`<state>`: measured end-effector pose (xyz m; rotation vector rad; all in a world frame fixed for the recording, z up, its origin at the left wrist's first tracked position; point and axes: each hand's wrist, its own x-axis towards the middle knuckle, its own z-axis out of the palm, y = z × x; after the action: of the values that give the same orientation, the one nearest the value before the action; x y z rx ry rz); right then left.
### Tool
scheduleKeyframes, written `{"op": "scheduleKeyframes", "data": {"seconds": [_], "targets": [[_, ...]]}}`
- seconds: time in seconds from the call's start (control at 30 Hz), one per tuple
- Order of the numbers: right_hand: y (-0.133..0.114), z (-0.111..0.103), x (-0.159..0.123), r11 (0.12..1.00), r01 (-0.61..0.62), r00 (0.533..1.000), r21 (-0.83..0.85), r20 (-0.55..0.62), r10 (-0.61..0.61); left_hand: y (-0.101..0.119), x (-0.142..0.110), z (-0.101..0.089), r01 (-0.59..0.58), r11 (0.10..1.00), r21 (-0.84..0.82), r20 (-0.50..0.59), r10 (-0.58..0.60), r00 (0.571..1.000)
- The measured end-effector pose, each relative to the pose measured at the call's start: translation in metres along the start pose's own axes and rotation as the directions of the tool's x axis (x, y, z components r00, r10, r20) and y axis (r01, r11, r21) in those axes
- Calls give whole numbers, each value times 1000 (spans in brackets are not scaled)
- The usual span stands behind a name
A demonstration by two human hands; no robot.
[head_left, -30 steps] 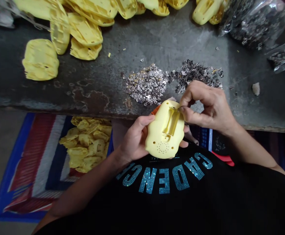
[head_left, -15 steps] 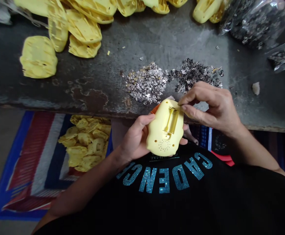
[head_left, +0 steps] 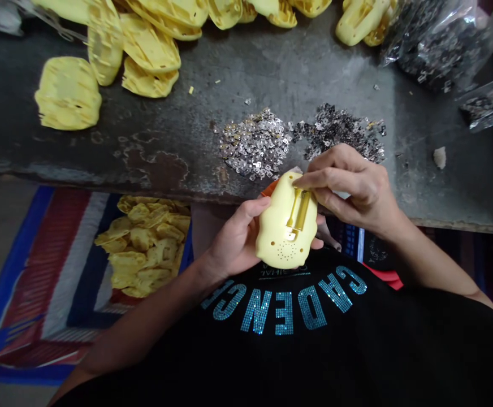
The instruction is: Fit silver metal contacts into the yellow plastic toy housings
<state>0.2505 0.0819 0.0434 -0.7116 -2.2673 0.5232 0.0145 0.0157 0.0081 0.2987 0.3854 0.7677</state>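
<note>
Because the yellow plastic housing point(head_left: 278, 237) is a thin moulded shell, expect it to be light and fairly stiff, with a smooth skin that may slip in the fingers. Take hold along its curved outer edges, clear of the moulded recess point(head_left: 293, 212) and the gold-coloured metal strip point(head_left: 301, 210) within it, which appear the more delicate parts.

The housing is held in the air above the near edge of the tabletop point(head_left: 246, 73), in front of the person's black sequin-lettered T-shirt point(head_left: 284, 314). Its recess faces up, and a cluster of small speaker holes point(head_left: 286, 251) lies at the lower end.

The left hand point(head_left: 233, 240) grasps the housing from the side and beneath, thumb along its upper left edge, forearm rising from the lower left. The right hand point(head_left: 352, 189) enters from the right with the wrist raised and the fingers bent; its fingertips point(head_left: 303, 178) touch the upper part of the housing near the recess. Whether they pinch a small part cannot be told.

Two loose heaps of small metal pieces, one silver point(head_left: 255, 144) and one darker point(head_left: 340, 133), lie just beyond the hands. A clear plastic bag of similar pieces point(head_left: 437, 42) sits at the far right corner of the tabletop.
</note>
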Motion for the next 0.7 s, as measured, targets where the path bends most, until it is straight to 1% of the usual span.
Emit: {"op": "scheduleKeyframes", "data": {"seconds": [0.1, 0.17, 0.23, 0.33, 0.4, 0.5, 0.57, 0.63, 0.7], "targets": [[0, -5, 6, 982, -150, 988, 116, 52, 145, -2, -1, 2, -94, 994, 61, -74, 99, 992], [-1, -9, 11, 970, -203, 976, 135, 106, 190, -4, -2, 1, -167, 977, 133, -114, 182, 977], [-3, -12, 15, 968, -218, 968, 121, 153, 199, -6, -4, -2, -213, 952, 220, -119, 243, 963], [-5, -10, 18, 975, -209, 965, 78, 178, 192, -8, -10, -6, -238, 903, 359, -102, 291, 951], [-4, -4, 14, 981, -178, 975, 71, 146, 167, -8, -15, -7, -235, 857, 458, -90, 308, 947], [-1, 7, 5, 990, -116, 993, 81, 17, 115, -6, -23, -4, -201, 771, 604, -113, 332, 936], [0, 13, -1, 991, -103, 992, 84, -58, 108, -4, -28, -1, -164, 697, 698, -137, 355, 925], [1, 17, -6, 988, -119, 988, 95, -88, 128, -3, -30, 1, -134, 616, 776, -146, 383, 912], [1, 18, -9, 985, -130, 986, 111, -92, 140, -3, -31, 2, -118, 571, 813, -151, 401, 903]]}}
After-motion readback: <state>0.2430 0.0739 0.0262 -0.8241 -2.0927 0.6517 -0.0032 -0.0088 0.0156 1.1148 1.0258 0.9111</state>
